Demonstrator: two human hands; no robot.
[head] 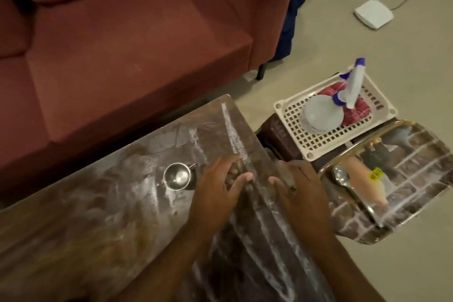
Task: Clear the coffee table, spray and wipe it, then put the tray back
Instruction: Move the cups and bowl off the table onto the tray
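The brown coffee table (117, 203) is streaked with white dust. A small steel cup (177, 176) stands on it, just left of my left hand (217, 193). That hand hovers over the table's right edge with fingers loosely curled and holds nothing. My right hand (297, 191) is just past the same edge, fingers relaxed, also holding nothing. The picture tray (414, 169), printed with a brick pattern, lies to the right of the table with a steel spoon (342, 178) on it. A spray bottle (323, 115) and a red cloth (359, 111) lie in a white basket (316, 147).
A dark red sofa (127, 44) runs along the table's far side. The basket sits on a dark low stool (277, 137) between table and tray. On the grey floor at the far right lies a white box (373, 13) with a cable.
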